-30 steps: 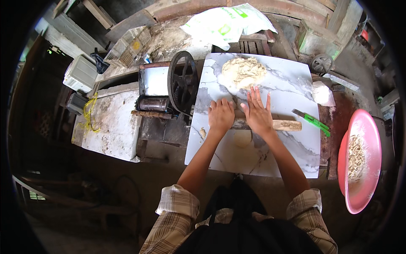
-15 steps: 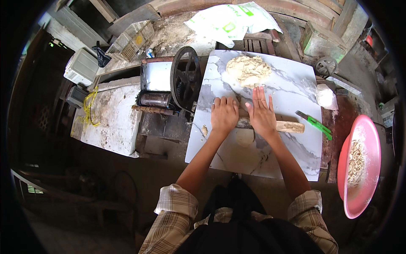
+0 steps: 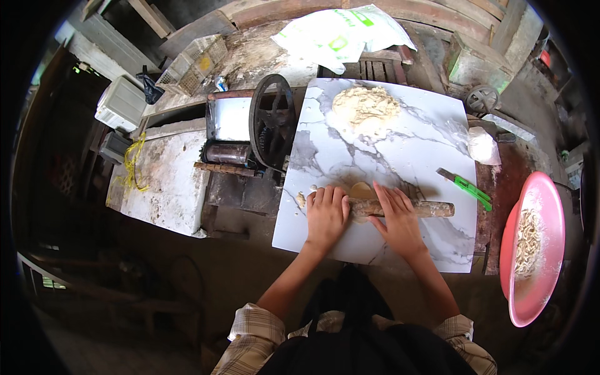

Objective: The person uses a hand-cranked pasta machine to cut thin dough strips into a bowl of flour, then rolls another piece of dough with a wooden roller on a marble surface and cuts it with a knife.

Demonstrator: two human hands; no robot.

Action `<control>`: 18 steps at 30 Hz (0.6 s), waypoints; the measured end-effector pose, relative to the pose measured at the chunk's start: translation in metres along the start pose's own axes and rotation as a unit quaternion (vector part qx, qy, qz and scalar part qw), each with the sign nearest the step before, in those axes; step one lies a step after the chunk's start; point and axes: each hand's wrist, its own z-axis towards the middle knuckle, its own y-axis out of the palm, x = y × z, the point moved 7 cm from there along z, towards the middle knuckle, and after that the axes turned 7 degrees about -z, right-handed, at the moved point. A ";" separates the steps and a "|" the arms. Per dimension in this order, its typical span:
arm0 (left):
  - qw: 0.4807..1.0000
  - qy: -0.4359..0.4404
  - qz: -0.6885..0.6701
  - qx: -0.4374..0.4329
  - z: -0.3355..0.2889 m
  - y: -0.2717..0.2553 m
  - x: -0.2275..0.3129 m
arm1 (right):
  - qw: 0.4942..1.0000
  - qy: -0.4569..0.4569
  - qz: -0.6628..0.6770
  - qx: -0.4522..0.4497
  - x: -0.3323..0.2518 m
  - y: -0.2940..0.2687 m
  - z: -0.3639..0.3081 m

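A wooden rolling pin (image 3: 432, 209) lies crosswise near the front of a white, grey-veined marble-look board (image 3: 356, 153). My left hand (image 3: 326, 217) rests over the pin's left part, fingers together and pointing forward; it hides that end. Further right, my right hand (image 3: 398, 223) lies across the pin with fingers stretched out and thumb apart. Between the hands, a small flat round of dough (image 3: 360, 190) shows just beyond the pin, partly covered by it. A dough scrap (image 3: 300, 200) sits left of my left hand. Toward the back of the board is a large rough dough mound (image 3: 365, 107).
A green box cutter (image 3: 469, 189) lies by the board's right edge, its blade out. Beyond that edge are a white bag (image 3: 483, 146) and a pink basin (image 3: 550, 250) holding noodle-like strands. A roller machine with a dark handwheel (image 3: 273, 122) stands left of the board.
Both hands have come back toward me with the rolling pin. The dough round, which lay on the near side of the pin, now shows on its far side.
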 end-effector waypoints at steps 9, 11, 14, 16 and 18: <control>0.999 0.006 -0.051 0.006 0.045 0.004 -0.016 | 0.998 -0.009 0.059 0.028 0.030 -0.014 0.033; 0.997 -0.020 -0.068 0.004 0.056 0.013 -0.024 | 0.998 0.037 0.042 0.022 0.040 -0.002 0.050; 0.989 -0.102 -0.101 -0.020 0.083 0.028 -0.041 | 0.990 0.139 0.025 -0.007 0.055 0.027 0.074; 0.957 -0.255 -0.115 -0.080 0.090 0.044 -0.067 | 0.981 0.191 0.030 -0.033 0.059 0.041 0.080; 0.960 -0.258 -0.075 -0.075 0.087 0.046 -0.068 | 0.978 0.202 -0.026 -0.041 0.057 0.045 0.082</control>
